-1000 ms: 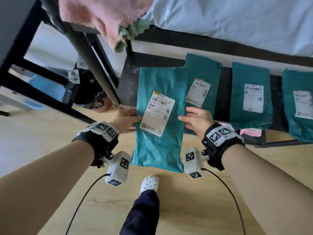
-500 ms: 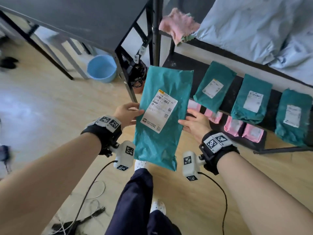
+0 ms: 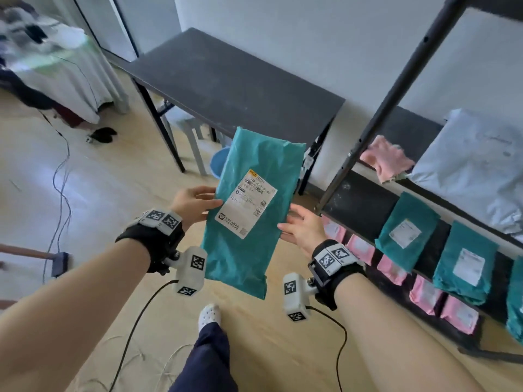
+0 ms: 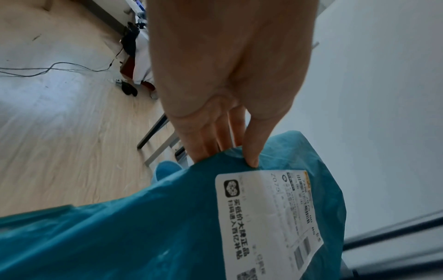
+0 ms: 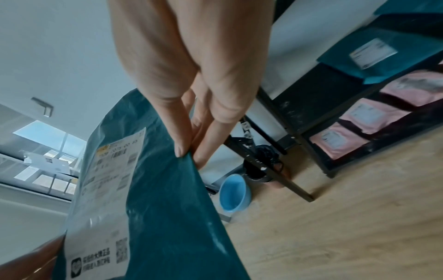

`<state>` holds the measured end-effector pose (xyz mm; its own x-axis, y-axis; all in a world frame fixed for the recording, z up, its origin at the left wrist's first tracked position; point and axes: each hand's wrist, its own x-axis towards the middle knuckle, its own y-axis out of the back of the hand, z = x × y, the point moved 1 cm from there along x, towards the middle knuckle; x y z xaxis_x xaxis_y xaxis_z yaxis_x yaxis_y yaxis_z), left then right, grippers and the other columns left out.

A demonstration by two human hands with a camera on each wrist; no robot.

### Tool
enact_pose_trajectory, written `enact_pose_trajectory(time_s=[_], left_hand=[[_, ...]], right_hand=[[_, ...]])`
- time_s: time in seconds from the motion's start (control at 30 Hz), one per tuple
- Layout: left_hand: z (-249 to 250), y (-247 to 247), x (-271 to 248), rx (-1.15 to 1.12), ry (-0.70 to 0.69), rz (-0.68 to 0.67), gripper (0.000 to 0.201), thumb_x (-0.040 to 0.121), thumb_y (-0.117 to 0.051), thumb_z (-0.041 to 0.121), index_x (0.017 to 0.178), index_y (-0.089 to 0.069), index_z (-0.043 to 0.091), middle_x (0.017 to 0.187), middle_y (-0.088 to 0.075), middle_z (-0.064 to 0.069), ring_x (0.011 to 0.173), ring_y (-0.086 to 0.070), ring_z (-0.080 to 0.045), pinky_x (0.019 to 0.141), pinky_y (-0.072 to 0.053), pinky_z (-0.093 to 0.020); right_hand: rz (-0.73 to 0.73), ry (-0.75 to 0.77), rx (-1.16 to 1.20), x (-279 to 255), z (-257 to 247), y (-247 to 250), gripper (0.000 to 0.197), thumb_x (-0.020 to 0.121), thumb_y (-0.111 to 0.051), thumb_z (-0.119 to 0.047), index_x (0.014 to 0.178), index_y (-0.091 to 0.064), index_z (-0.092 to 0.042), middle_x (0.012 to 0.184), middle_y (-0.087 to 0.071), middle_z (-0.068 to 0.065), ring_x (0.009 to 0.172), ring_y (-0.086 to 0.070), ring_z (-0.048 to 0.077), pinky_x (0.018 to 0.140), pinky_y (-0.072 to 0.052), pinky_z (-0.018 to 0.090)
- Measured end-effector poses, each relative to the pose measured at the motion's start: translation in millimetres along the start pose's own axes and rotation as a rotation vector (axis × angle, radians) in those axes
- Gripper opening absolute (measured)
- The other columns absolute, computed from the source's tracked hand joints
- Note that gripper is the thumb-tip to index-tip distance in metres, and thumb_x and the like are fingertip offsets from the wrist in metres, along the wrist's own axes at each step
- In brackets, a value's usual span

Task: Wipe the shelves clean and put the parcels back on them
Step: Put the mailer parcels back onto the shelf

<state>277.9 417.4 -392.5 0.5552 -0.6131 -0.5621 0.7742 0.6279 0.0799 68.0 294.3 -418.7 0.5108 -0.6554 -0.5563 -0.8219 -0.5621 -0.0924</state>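
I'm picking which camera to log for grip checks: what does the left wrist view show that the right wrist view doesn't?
Left wrist only: the left hand, its thumb pinching the parcel's edge, and cables on the floor. Right wrist only: the right hand pinching the opposite edge, the blue basin, and pink parcels on the black rack. Both: the teal parcel and its white label.

Your black shelf rack (image 3: 365,199) carries teal parcels (image 3: 406,232), pink parcels (image 3: 426,294) below, and a pink cloth (image 3: 386,158) beside grey parcels (image 3: 475,165) above.
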Motion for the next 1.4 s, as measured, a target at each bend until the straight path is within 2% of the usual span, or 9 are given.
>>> enact_pose_trajectory(time_s=[0.13,0.33,0.43,0.6,0.7,0.87,1.0,1.17,1.4], left_hand=[[51.9,69.9,35.4,0.008,-0.031,0.013,0.034,0.083,-0.066,-0.002,0.116,-0.06,0.005,0.104,-0.067,-0.006,0.086,-0.064,-0.017,0.064,-0.055,-0.024],[118.4,150.6,97.4,0.015,-0.069,0.063,0.028,0.083,-0.066,-0.002,0.109,-0.062,0.005,0.104,-0.065,-0.008,0.083,-0.064,-0.017,0.068,-0.054,-0.027],[146.2,178.7,133.5,0.021,-0.06,0.076,0.025,0.083,-0.066,-0.001,0.106,-0.062,0.007,0.101,-0.066,-0.007,0.09,-0.063,-0.022,0.076,-0.053,-0.033],[198.3,212.8,210.0,0.053,-0.059,0.096,0.026,0.083,-0.067,0.0,0.107,-0.061,0.007,0.094,-0.065,-0.003,0.084,-0.063,-0.019,0.072,-0.057,-0.03],[230.9,228.3,262.7,0.073,-0.038,0.13,0.029,0.082,-0.069,0.003,0.109,-0.061,0.009,0.099,-0.063,-0.005,0.093,-0.061,-0.021,0.087,-0.054,-0.038],[271.4,253.9,332.5,0.096,0.041,0.146,0.03,0.082,-0.07,0.004,0.11,-0.062,0.007,0.11,-0.061,-0.01,0.102,-0.061,-0.026,0.094,-0.051,-0.043],[299.3,278.2,386.4,0.15,0.096,0.114,0.031,0.083,-0.069,0.004,0.113,-0.062,0.009,0.113,-0.06,-0.009,0.103,-0.062,-0.026,0.092,-0.053,-0.043],[330.2,307.6,465.3,0.226,0.151,0.062,0.034,0.083,-0.068,0.005,0.116,-0.061,0.011,0.113,-0.06,-0.008,0.103,-0.063,-0.027,0.091,-0.053,-0.043],[366.5,334.5,575.7,0.308,0.216,-0.047,0.03,0.082,-0.07,0.006,0.111,-0.064,0.012,0.11,-0.062,-0.006,0.1,-0.064,-0.025,0.09,-0.054,-0.043]], right_hand=[[-0.015,0.028,0.003,37.8,-44.0,-73.7,0.061,0.082,-0.054,0.022,0.137,-0.041,-0.002,0.103,-0.063,0.019,0.079,-0.064,0.025,0.062,-0.06,0.026],[-0.043,0.094,-0.007,104.2,-109.2,-161.5,0.06,0.083,-0.058,0.018,0.137,-0.043,-0.003,0.11,-0.065,0.027,0.083,-0.066,0.028,0.067,-0.06,0.028],[-0.043,0.109,-0.029,144.4,-137.4,-194.0,0.061,0.083,-0.058,0.018,0.138,-0.041,-0.003,0.097,-0.067,0.018,0.079,-0.067,0.024,0.066,-0.06,0.028],[-0.075,0.117,-0.08,224.9,-184.2,-235.7,0.06,0.081,-0.058,0.02,0.134,-0.047,-0.006,0.091,-0.069,0.014,0.078,-0.068,0.023,0.065,-0.06,0.03],[-0.095,0.123,-0.111,282.4,-214.1,-256.1,0.066,0.081,-0.06,0.018,0.139,-0.042,-0.009,0.096,-0.07,0.015,0.083,-0.069,0.026,0.074,-0.06,0.036],[-0.144,0.067,-0.147,353.3,-255.1,-288.5,0.072,0.082,-0.061,0.015,0.144,-0.036,-0.012,0.092,-0.07,0.008,0.077,-0.069,0.016,0.061,-0.056,0.025],[-0.153,0.016,-0.157,402.7,-276.4,-316.0,0.074,0.081,-0.061,0.017,0.144,-0.034,-0.01,0.101,-0.069,0.017,0.08,-0.068,0.019,0.058,-0.056,0.024],[-0.088,-0.039,-0.137,464.5,-290.5,-352.2,0.075,0.081,-0.06,0.018,0.145,-0.035,-0.012,0.099,-0.069,0.015,0.086,-0.068,0.022,0.067,-0.057,0.029],[0.067,-0.153,-0.07,533.0,-305.2,-396.2,0.077,0.08,-0.056,0.023,0.144,-0.036,-0.014,0.103,-0.063,0.021,0.084,-0.065,0.023,0.066,-0.059,0.029]])
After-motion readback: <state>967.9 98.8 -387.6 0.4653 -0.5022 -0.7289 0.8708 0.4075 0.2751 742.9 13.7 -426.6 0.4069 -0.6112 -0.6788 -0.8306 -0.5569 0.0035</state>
